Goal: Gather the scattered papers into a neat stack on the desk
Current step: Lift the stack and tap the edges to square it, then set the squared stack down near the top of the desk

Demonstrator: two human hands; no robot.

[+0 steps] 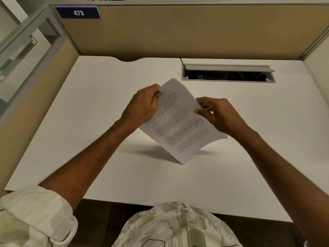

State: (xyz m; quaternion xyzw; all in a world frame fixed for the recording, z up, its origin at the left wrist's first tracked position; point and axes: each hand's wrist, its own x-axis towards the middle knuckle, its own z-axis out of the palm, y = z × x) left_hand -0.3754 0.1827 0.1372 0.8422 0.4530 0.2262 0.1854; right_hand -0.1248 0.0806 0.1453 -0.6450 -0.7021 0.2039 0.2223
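A bundle of white printed papers (179,125) is held tilted above the middle of the white desk (89,139), its lowest corner touching or nearly touching the surface. My left hand (142,106) grips the bundle's upper left edge, thumb on top. My right hand (219,114) pinches the right edge between thumb and fingers. The sheets look roughly lined up, with a slight curl. No loose sheets lie on the desk in view.
An open grey cable tray (227,73) is set into the desk at the back right. Tan partition walls (178,32) enclose the desk, with a blue "473" sign (78,13) at the upper left. A glass panel (21,41) stands at the left.
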